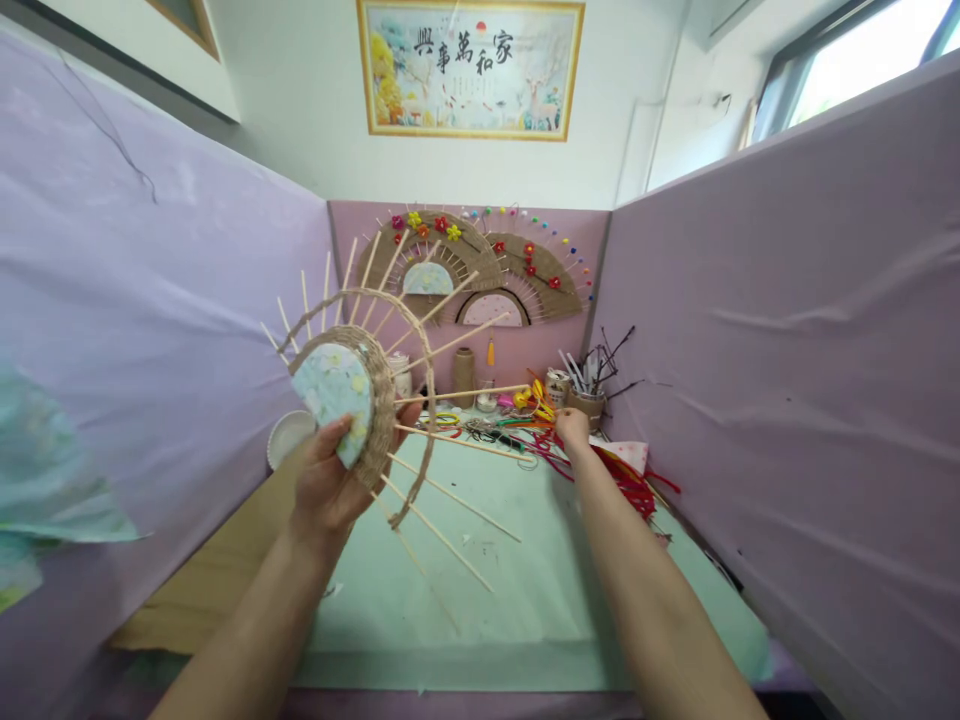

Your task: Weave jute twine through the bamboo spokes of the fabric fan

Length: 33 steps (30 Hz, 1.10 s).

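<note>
My left hand (pixel 330 480) grips a half-round fan frame (pixel 379 430) by its base, thumb on the front and fingers behind. The frame has a pale blue floral half-disc (pixel 334 390), a band of woven twine around it, and thin wooden sticks fanning outward. One outer row of twine (pixel 429 390) runs across the sticks. My right hand (pixel 573 427) reaches to the back right of the table, among yellow flowers (pixel 534 398) and red fuzzy stems (pixel 551 455). Its fingers look curled and are mostly hidden; what they hold cannot be made out.
Two finished fans (pixel 480 250) hang on the back panel. Along the back stand a twine spool (pixel 464 375), a patterned can (pixel 557 385) and a pot (pixel 587 405) of sticks and dark twigs. A white dish (pixel 291 438) sits left. Purple cloth walls (pixel 750 350) enclose the table.
</note>
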Motion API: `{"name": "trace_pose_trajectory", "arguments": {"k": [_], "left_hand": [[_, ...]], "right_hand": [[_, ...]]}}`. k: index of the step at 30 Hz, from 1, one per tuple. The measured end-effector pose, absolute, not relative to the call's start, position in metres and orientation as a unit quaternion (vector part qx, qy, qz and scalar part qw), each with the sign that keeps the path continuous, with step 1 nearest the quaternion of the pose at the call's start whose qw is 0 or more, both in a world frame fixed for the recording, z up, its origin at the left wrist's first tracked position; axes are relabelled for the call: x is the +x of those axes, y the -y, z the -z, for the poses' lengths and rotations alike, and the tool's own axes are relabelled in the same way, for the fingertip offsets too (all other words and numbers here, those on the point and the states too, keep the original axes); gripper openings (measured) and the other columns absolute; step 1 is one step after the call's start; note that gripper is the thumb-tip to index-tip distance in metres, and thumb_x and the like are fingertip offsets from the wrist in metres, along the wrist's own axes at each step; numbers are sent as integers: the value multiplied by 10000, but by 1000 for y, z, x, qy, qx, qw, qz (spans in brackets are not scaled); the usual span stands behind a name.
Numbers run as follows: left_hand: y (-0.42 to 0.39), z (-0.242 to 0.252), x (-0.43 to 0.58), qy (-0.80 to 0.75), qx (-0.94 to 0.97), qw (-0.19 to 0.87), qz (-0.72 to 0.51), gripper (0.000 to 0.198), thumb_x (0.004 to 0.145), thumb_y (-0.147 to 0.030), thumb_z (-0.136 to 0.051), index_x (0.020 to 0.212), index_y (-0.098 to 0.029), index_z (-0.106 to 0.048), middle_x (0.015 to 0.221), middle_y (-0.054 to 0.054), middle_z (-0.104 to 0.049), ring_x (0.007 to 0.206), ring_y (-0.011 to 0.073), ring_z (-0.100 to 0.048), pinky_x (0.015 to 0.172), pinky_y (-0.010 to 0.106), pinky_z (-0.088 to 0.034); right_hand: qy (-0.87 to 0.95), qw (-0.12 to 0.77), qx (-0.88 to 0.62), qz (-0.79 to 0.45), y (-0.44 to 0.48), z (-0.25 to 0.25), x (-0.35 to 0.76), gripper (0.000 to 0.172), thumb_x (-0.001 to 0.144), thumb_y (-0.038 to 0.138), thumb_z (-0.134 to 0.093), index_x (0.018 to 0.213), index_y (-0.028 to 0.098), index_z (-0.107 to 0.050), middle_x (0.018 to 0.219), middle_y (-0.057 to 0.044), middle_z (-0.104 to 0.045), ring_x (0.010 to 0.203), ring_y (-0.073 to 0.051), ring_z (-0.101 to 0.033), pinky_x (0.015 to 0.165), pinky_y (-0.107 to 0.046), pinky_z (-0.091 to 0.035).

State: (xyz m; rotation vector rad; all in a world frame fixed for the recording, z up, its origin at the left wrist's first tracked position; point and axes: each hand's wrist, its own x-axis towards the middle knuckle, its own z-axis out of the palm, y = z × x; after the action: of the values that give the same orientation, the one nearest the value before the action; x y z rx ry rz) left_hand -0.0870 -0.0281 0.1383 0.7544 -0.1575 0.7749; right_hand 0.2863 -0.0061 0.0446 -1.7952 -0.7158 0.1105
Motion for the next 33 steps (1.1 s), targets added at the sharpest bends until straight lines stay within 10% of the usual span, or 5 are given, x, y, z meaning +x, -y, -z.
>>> {"name": "trace_pose_trajectory", "arguments": {"k": [14, 33], "left_hand": [[14, -49, -6, -44, 275, 901, -332, 511, 877, -152, -385, 1383, -82, -400, 1137, 153, -681, 1150, 244, -584, 1047, 382, -406], [0, -26, -20, -92, 241, 882, -394, 515, 882, -162, -414, 1390, -81, -387, 1133, 172, -679, 1053, 266, -643, 944, 436, -487]], "right_hand": [[493, 667, -278, -485, 60, -59, 166, 264, 817, 335, -589, 1043, 207, -635, 992, -72, -699, 900, -202, -654, 849, -369, -490], [465, 698, -415, -352, 53, -14, 160, 290, 751, 429, -643, 930, 201, -662, 574, 44, -471, 491, -95, -428, 486, -240, -379]]}}
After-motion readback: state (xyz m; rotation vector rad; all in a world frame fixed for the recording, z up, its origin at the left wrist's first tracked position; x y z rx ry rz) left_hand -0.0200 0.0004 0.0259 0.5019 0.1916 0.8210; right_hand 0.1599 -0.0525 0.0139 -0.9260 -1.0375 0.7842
